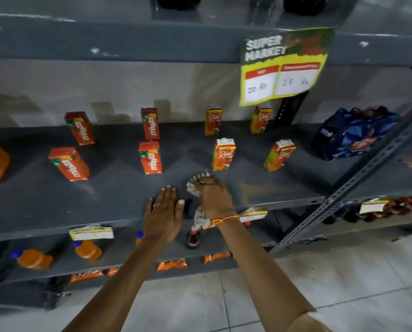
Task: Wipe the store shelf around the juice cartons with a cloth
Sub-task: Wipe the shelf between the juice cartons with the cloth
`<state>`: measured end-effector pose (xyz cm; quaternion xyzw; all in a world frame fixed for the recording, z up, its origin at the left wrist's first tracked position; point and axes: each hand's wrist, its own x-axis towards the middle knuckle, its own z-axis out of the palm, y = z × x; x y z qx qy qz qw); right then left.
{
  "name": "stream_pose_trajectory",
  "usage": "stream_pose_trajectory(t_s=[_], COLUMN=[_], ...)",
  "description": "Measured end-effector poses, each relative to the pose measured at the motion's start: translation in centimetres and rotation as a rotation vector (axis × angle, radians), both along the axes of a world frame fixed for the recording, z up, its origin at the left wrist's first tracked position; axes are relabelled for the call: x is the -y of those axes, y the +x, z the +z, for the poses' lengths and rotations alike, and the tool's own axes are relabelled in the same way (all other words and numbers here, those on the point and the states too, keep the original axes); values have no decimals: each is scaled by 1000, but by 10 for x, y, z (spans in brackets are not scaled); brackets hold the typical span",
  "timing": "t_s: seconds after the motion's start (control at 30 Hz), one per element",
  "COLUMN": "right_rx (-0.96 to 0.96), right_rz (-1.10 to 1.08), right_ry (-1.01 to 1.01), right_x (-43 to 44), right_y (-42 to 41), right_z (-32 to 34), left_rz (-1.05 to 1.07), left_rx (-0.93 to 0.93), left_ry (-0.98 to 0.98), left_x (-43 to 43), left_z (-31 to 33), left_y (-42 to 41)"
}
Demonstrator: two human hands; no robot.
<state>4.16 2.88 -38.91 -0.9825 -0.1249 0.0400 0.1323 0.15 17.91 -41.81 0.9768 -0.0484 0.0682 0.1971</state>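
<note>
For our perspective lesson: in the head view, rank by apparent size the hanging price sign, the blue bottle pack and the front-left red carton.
1. Yellow-green paper price sign
2. Blue plastic-wrapped bottle pack
3. Front-left red juice carton

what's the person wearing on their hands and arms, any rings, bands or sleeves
Both forearms are bare, with no sleeves in view. The left hand has a thin ring on one of its fingers. The right hand has a thread band of orange, yellow and red at the wrist. No gloves.

place: shop | cues: "SUPER MARKET" price sign (284, 65), stocked metal shelf (118, 188)
</note>
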Motion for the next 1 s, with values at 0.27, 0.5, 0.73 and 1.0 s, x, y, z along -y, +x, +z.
stream_pose_trajectory(t_s=[0.27, 0.5, 0.73, 1.0], right_rx=[-16, 20, 18, 129], right_rz=[-448, -204, -156, -781], right_ry=[45, 126, 76, 186], right_x=[164, 116, 119, 187], right_y=[-16, -12, -3, -20], right_z=[16, 15, 3, 10], left_rz=[-27, -30, -43, -226], left_rx=[-24, -7, -11, -21], left_ry=[108, 129, 157, 202], left_x=[67, 71, 71, 92], left_z=[-4, -4, -2, 0], left_y=[9, 8, 7, 8])
